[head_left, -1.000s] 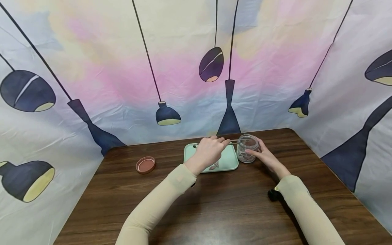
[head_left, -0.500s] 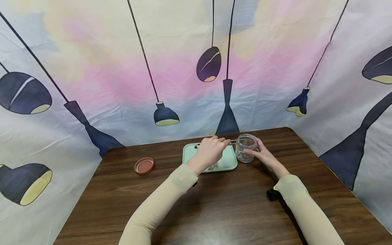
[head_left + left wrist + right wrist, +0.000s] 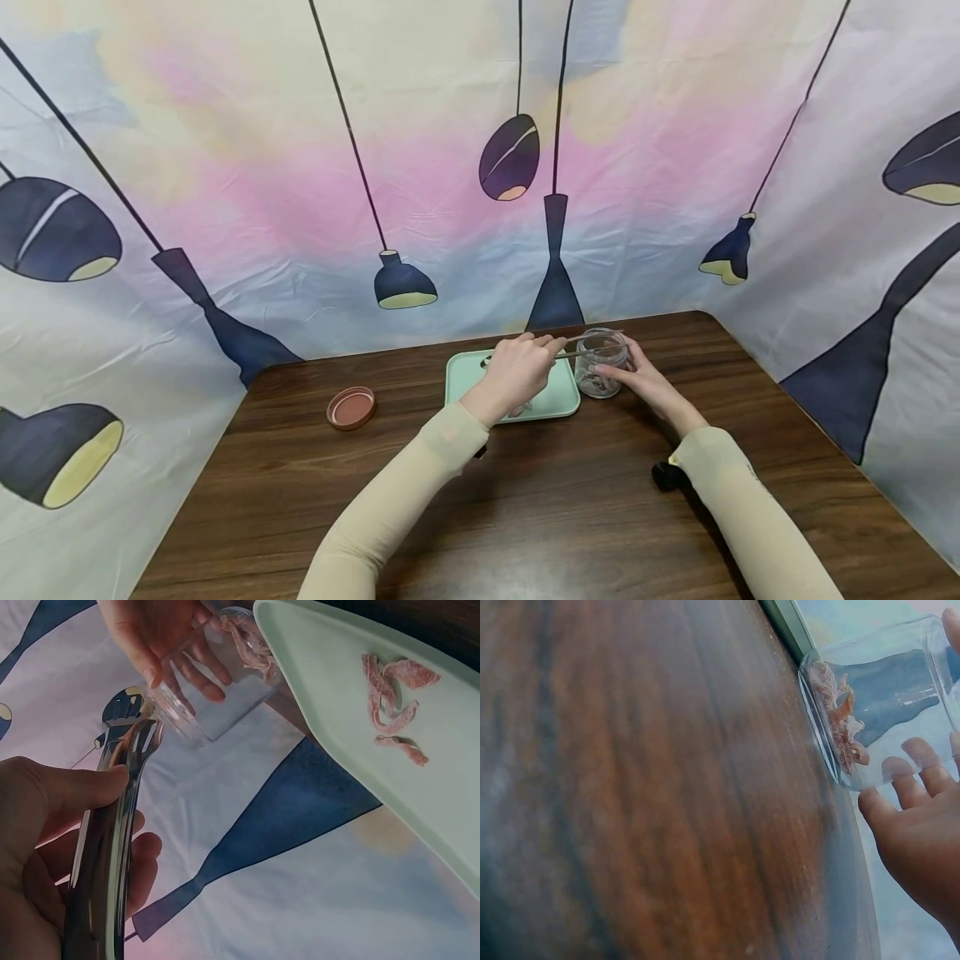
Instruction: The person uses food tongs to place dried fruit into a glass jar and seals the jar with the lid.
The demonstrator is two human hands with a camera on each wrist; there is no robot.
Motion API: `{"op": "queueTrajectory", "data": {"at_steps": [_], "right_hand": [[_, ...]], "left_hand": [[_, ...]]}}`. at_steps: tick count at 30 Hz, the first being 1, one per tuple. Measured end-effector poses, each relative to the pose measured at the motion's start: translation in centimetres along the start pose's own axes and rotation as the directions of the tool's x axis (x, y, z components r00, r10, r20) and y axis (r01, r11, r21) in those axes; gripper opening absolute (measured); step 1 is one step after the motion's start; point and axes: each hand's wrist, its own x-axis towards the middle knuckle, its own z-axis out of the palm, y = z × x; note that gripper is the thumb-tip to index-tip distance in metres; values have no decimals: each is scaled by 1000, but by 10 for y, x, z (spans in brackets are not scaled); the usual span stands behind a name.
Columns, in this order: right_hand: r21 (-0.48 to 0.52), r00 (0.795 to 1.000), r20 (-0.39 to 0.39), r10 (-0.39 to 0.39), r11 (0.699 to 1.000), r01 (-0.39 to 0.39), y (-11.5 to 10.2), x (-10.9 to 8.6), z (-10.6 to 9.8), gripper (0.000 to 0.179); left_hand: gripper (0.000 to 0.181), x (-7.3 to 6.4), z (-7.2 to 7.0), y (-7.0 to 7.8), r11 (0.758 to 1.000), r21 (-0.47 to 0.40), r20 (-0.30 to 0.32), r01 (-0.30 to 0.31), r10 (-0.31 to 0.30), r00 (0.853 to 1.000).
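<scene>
My left hand (image 3: 512, 373) grips metal tongs (image 3: 105, 862), thumb on one side and fingers on the other. The fork-like tips are spread at the mouth of a clear glass jar (image 3: 597, 385), and a brownish sliver shows between them in the left wrist view. Around the side of the jar, which stands on the table, the fingers and thumb of my right hand (image 3: 654, 388) are curled. Several dried, reddish meat strips (image 3: 844, 724) lie at the jar's bottom. More meat strips (image 3: 390, 701) rest on a mint-green tray (image 3: 459, 373), partly under my left hand in the head view.
A reddish-brown round lid (image 3: 351, 408) lies at the left on the dark wooden table (image 3: 555, 508). Close behind the table's back edge hangs a cloth backdrop (image 3: 450, 200) printed with lamps. The tray's right edge is right beside the jar.
The arms of the tongs have spread apart over the jar's mouth. The left hand has shifted only slightly, and the right hand keeps its hold on the jar. The head view has moved a little.
</scene>
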Motion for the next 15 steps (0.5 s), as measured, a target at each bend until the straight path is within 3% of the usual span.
{"op": "queueTrajectory", "data": {"at_steps": [9, 15], "right_hand": [[12, 1000, 3, -22, 1000, 22, -2, -2, 1, 98], [9, 1000, 1, -28, 1000, 28, 1, -1, 0, 98]], "left_hand": [[41, -5, 0, -5, 997, -72, -36, 38, -41, 999], [44, -10, -4, -15, 981, -178, -44, 74, -83, 996]]}}
